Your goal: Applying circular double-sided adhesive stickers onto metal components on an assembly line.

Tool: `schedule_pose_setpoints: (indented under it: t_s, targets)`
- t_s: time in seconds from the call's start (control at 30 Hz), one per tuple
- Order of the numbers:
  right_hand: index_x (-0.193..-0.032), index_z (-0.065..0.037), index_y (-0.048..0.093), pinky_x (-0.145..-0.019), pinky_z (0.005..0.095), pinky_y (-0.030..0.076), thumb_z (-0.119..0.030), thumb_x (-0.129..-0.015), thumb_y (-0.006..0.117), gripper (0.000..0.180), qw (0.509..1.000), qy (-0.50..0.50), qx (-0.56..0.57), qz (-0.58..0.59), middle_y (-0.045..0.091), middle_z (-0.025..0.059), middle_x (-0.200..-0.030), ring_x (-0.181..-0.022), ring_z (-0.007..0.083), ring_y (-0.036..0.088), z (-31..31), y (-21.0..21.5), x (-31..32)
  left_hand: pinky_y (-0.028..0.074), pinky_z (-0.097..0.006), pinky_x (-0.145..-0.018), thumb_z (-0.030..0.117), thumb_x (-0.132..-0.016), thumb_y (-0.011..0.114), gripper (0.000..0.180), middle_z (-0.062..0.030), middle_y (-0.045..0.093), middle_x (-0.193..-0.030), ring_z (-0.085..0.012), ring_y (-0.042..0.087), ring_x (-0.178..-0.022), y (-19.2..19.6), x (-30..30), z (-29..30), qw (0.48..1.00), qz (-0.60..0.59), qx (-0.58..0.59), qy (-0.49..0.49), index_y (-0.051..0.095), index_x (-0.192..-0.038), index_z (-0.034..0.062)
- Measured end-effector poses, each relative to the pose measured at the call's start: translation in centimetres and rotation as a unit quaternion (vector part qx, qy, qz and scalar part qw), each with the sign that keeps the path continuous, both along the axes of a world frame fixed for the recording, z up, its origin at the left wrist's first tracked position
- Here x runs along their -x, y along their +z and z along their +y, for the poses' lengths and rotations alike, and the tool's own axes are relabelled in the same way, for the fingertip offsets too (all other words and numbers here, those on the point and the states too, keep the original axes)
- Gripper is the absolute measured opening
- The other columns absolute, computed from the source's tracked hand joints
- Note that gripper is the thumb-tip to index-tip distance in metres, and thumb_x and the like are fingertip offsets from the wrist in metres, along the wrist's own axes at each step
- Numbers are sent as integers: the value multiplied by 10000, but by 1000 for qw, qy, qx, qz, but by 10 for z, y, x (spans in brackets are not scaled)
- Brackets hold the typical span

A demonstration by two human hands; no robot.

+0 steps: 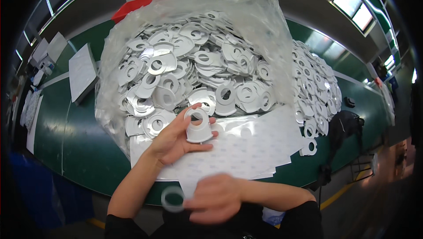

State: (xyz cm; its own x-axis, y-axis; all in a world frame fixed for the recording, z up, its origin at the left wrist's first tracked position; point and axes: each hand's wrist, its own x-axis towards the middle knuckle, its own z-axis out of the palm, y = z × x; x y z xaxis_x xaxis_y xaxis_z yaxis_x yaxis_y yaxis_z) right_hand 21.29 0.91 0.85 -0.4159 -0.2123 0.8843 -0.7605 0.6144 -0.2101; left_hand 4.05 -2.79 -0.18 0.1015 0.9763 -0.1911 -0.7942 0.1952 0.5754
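Observation:
My left hand [176, 138] is closed around a white plastic part [200, 132] with a round hole and a flared lower end, its fingers behind and beside it. Lower down and blurred by motion is my right hand [216, 198]. At its fingertips hangs a thin translucent ring [172, 199], held by the edge and apart from the white part. Under both hands lies a stack of whitish printed sheets [246, 151], with faint round shapes near its upper edge. Beyond the sheets, a big clear plastic bag [264, 10] holds a heap of similar white parts [207, 58].
More white parts [317, 89] are heaped to the right on the green table [57, 137]. A dark cloth-like item [343, 126] lies at the right edge. On the left stands a white box [82, 74]; a red bin [132, 8] shows behind the bag.

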Motion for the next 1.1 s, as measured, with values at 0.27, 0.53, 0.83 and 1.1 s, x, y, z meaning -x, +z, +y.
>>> schedule_pose_setpoints:
  t_s: [0.27, 0.53, 0.83, 1.1]
  targets:
    - [-1132, -11, 380, -666, 216, 466, -4, -841, 609, 370, 768, -137, 583, -226, 581, 86, -903, -787, 104, 561, 64, 1, 17, 488, -348, -745, 531, -960, 140, 625, -155, 518, -1241, -267, 572, -1046, -13, -12, -1, 995, 85, 29, 34, 381, -1317, 78]
    - [-1051, -43, 421, -615, 211, 457, -42, -842, 622, 289, 761, -96, 582, -270, 576, 53, -886, -769, 89, 544, 63, -22, 22, 479, -343, -727, 504, -971, 176, 598, -124, 555, -1136, -268, 576, -1009, -13, -16, -1, 994, 63, 64, 66, 425, -1245, 35]
    - [-998, -39, 462, -619, 203, 450, -54, -834, 638, 241, 773, -113, 556, -282, 577, 32, -866, -763, 78, 540, 63, -24, 22, 487, -359, -737, 509, -969, 185, 581, -135, 552, -1122, -263, 574, -992, -14, -18, -1, 992, 53, 85, 73, 451, -1175, 35]
    - [-982, -46, 435, -586, 192, 449, 7, -834, 615, 239, 770, -123, 559, -282, 573, 44, -862, -739, 68, 541, 62, -25, 23, 491, -366, -740, 511, -968, 191, 575, -130, 555, -1123, -259, 573, -991, -16, -17, -1, 993, 49, 83, 71, 464, -1160, 43]
